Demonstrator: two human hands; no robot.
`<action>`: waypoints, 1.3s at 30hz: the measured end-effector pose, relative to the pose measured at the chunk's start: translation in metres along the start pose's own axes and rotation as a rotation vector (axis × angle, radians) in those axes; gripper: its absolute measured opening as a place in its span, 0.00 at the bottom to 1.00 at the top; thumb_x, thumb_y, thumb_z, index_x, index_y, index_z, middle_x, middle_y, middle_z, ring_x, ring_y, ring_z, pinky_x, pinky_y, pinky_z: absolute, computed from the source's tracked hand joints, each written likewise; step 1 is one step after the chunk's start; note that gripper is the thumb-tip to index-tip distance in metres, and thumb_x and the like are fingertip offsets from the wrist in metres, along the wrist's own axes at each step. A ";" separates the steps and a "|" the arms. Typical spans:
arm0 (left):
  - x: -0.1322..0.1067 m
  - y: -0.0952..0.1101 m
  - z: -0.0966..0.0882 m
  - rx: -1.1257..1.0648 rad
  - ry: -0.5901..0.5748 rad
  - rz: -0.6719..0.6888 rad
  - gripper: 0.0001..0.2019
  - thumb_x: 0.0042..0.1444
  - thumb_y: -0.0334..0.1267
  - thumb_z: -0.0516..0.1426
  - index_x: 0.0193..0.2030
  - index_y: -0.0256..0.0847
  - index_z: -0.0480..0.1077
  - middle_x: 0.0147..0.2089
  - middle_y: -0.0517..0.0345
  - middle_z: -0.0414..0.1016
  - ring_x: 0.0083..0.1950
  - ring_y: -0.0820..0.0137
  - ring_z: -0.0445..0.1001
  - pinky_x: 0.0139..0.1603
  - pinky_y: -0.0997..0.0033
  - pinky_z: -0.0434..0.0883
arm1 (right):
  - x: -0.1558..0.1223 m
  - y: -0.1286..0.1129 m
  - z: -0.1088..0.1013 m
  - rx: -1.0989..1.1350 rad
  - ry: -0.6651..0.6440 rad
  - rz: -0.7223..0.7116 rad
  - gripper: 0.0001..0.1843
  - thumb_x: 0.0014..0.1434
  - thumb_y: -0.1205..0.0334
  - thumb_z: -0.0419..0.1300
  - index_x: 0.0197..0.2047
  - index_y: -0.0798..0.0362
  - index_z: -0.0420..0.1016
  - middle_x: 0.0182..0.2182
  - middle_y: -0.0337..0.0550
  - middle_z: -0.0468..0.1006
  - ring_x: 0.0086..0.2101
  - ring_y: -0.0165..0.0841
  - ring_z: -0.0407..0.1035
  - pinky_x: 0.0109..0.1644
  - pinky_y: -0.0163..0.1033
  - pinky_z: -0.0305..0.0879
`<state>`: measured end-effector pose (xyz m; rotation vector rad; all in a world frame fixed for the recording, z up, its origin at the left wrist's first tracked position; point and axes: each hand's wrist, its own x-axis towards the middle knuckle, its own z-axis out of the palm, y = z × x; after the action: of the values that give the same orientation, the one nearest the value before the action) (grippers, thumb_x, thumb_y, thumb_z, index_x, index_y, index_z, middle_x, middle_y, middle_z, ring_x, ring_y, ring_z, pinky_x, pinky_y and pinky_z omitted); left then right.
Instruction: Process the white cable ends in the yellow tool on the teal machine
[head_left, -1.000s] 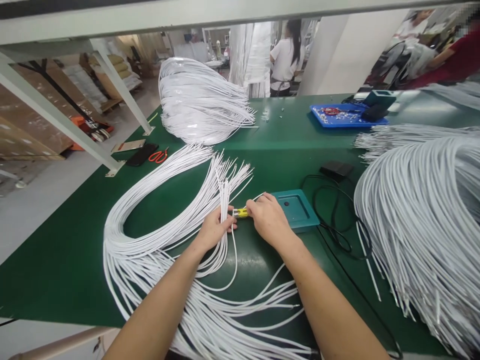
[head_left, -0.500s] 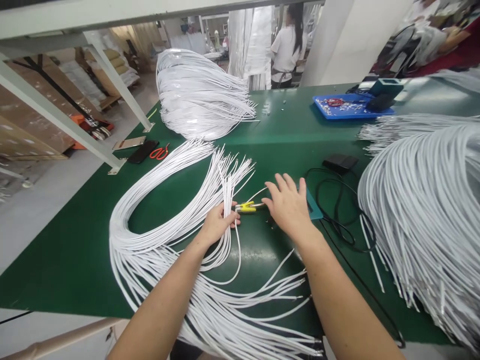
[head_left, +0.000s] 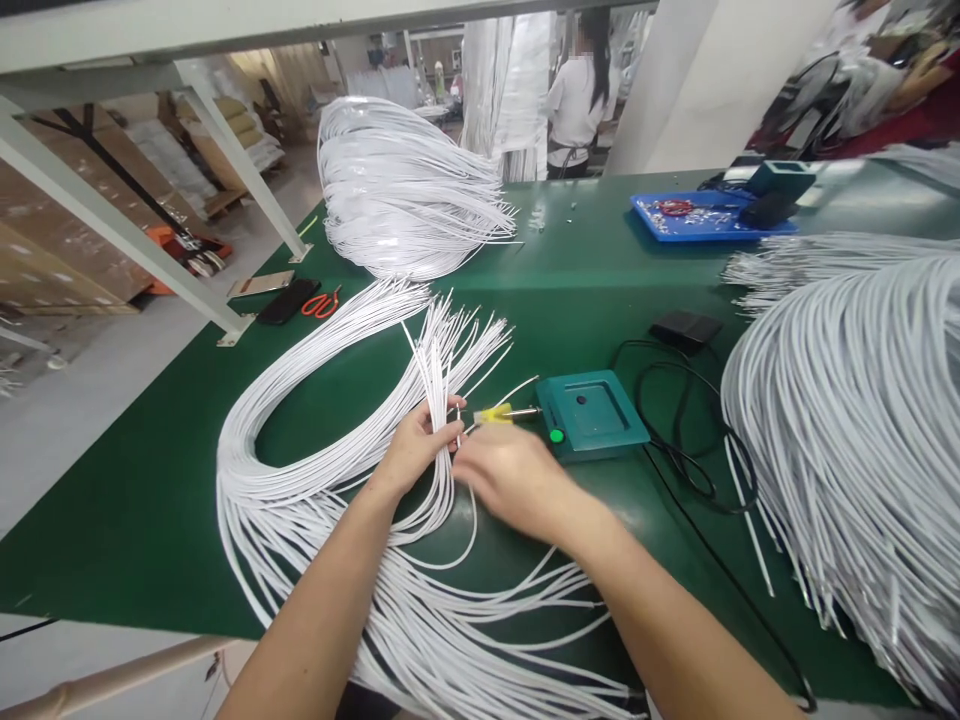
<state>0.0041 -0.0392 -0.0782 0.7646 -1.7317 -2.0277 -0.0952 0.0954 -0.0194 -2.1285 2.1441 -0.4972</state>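
My left hand (head_left: 416, 440) is closed around a small bunch of white cables (head_left: 435, 385), whose ends point up and away. My right hand (head_left: 517, 480) is beside its fingertips, blurred by motion; its fingers curl near a cable end, and whether they grip it cannot be made out. Just beyond the right hand is a yellow clip-like piece (head_left: 493, 414) on a metal rod. That rod runs to a teal box (head_left: 592, 405) with a recessed top and a green button. More white cables (head_left: 300, 470) curve across the table at the left and beneath my forearms.
At the right lies a big coil of white cables (head_left: 847, 420); a wrapped bundle (head_left: 405, 190) sits at the back. Black cord (head_left: 675, 430), a blue tray (head_left: 712, 235) of small parts, red-handled scissors (head_left: 321, 304) and a dark phone (head_left: 289, 300) are on the green table. People stand farther off.
My right hand has come from over the teal box, fingers spread, left and toward me beside my left hand, uncovering the box. My left hand has shifted slightly left with the cables.
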 end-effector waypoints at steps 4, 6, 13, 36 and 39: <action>-0.001 0.001 -0.002 -0.052 -0.002 0.031 0.23 0.47 0.39 0.63 0.49 0.38 0.65 0.40 0.57 0.71 0.30 0.76 0.72 0.29 0.77 0.67 | -0.004 -0.034 0.025 -0.080 -0.230 -0.207 0.07 0.52 0.66 0.58 0.25 0.54 0.75 0.24 0.43 0.77 0.29 0.35 0.70 0.35 0.40 0.59; -0.002 0.001 -0.001 -0.067 -0.002 0.034 0.23 0.46 0.39 0.63 0.49 0.39 0.66 0.38 0.58 0.71 0.33 0.75 0.72 0.31 0.76 0.68 | -0.008 -0.043 0.037 -0.115 -0.289 -0.185 0.05 0.49 0.67 0.58 0.24 0.53 0.75 0.22 0.43 0.78 0.27 0.36 0.70 0.33 0.41 0.59; -0.003 -0.001 -0.002 -0.059 0.048 -0.049 0.19 0.48 0.45 0.62 0.45 0.37 0.73 0.34 0.57 0.74 0.36 0.73 0.71 0.37 0.75 0.67 | -0.013 -0.050 0.025 0.094 -0.523 -0.133 0.09 0.50 0.59 0.59 0.27 0.52 0.78 0.20 0.43 0.78 0.20 0.33 0.68 0.20 0.36 0.49; -0.014 0.006 0.015 -0.279 -0.192 -0.146 0.15 0.47 0.37 0.63 0.30 0.38 0.59 0.33 0.59 0.72 0.36 0.72 0.75 0.35 0.76 0.68 | 0.016 0.021 0.019 1.257 0.254 0.576 0.11 0.48 0.56 0.61 0.26 0.56 0.71 0.18 0.35 0.70 0.19 0.23 0.61 0.19 0.28 0.53; -0.012 0.002 0.016 -0.239 -0.145 -0.092 0.15 0.48 0.38 0.63 0.29 0.38 0.58 0.27 0.62 0.69 0.30 0.76 0.72 0.27 0.81 0.62 | 0.018 0.020 0.025 1.272 0.268 0.600 0.12 0.47 0.55 0.62 0.29 0.56 0.73 0.20 0.36 0.72 0.19 0.24 0.61 0.18 0.28 0.53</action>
<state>0.0035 -0.0199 -0.0728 0.6442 -1.5132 -2.3508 -0.1080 0.0733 -0.0461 -0.7313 1.5963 -1.5344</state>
